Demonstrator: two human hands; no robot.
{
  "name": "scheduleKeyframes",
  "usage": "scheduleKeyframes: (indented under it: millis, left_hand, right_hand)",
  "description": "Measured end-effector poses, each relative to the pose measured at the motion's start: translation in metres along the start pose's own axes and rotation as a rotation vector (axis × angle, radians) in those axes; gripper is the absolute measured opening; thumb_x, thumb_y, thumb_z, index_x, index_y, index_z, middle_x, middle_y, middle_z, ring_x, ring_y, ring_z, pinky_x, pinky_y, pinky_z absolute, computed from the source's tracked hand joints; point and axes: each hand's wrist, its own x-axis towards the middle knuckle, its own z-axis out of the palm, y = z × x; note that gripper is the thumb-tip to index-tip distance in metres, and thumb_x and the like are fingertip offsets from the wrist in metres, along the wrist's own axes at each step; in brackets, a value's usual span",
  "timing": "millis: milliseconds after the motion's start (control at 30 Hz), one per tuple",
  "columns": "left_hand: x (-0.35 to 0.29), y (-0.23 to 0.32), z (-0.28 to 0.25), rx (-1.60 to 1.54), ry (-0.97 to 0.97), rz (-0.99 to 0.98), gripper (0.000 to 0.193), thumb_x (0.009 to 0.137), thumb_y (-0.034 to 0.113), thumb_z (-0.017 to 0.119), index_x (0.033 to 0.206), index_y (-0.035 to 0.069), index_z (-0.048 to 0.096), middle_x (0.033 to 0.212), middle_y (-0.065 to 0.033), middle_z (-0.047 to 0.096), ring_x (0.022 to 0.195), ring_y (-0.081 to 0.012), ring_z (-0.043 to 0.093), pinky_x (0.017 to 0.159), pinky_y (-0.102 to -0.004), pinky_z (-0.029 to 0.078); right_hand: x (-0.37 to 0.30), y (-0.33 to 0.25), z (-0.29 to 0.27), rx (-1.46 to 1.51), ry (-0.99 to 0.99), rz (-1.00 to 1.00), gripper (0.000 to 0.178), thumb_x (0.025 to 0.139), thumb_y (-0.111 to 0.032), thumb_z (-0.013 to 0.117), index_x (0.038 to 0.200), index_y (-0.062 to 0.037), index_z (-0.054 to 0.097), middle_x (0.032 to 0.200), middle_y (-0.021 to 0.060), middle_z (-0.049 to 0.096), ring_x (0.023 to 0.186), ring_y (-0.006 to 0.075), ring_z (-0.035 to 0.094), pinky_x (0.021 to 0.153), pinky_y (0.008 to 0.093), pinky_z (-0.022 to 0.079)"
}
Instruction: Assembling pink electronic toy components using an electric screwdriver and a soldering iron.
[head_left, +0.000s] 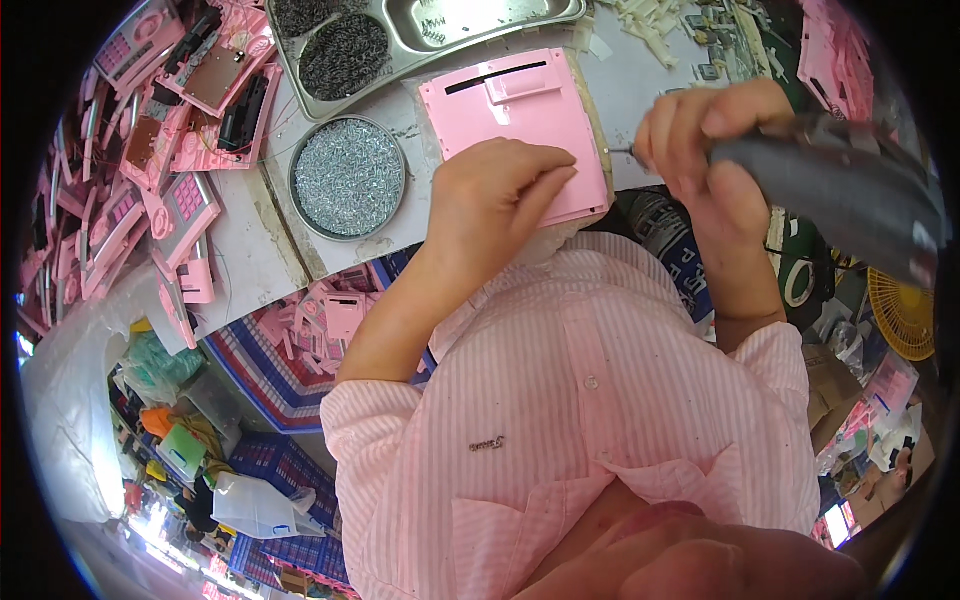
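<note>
A pink plastic housing [520, 115] lies on the bench before me, with a dark slot near its far edge. My left hand [490, 195] rests over its near part. The fingers are curled and the index finger and thumb come close together; whatever they pinch, if anything, is too small to make out. In my right hand [700, 150] is a dark grey electric screwdriver [830, 190], held almost level. Its thin bit points left, just past the housing's right edge. A round metal dish of small silvery screws [350, 178] stands left of the housing.
Beyond the dish sits a metal compartment tray [480, 38] with dark and silvery springs. Pink toy assemblies with wires [190, 205] pile up at the left. A blue, red and white striped crate [265, 375] of pink parts stands below the bench. Pale plastic pieces [650, 30] lie far right.
</note>
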Motion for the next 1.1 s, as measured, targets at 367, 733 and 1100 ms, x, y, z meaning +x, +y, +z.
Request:
scheduleKeyframes:
  millis: [367, 733, 1100]
  left_hand:
    - [0.005, -0.012, -0.012, 0.133, 0.199, -0.051, 0.011, 0.082, 0.002, 0.074, 0.091, 0.005, 0.069, 0.08, -0.0084, 0.066, 0.069, -0.0234, 0.064, 0.06, -0.033, 0.05]
    - [0.0, -0.023, -0.011, 0.272, 0.025, 0.084, 0.018, 0.079, 0.005, 0.076, 0.096, 0.006, 0.072, 0.092, -0.0084, 0.065, 0.084, -0.0279, 0.064, 0.072, -0.0374, 0.052]
    - [0.004, -0.006, -0.006, 0.226, 0.001, 0.146, 0.024, 0.078, 0.011, 0.078, 0.1, 0.006, 0.07, 0.097, -0.0083, 0.066, 0.088, -0.029, 0.065, 0.074, -0.0399, 0.052]
  right_hand:
    - [0.008, 0.038, -0.014, 0.055, -0.038, -0.029, 0.024, 0.094, -0.02, 0.065, 0.105, -0.0089, 0.047, 0.068, 0.003, 0.048, 0.059, 0.013, 0.045, 0.06, 0.0324, 0.042]
    - [0.02, 0.035, -0.01, 0.071, -0.082, 0.034, 0.03, 0.094, -0.023, 0.068, 0.109, -0.0062, 0.049, 0.062, 0.0005, 0.047, 0.053, 0.011, 0.045, 0.054, 0.0281, 0.04]
    - [0.022, 0.009, 0.011, 0.118, -0.209, 0.031, 0.038, 0.093, -0.037, 0.072, 0.114, -0.0128, 0.051, 0.065, -0.003, 0.048, 0.055, 0.0101, 0.048, 0.055, 0.0282, 0.041]
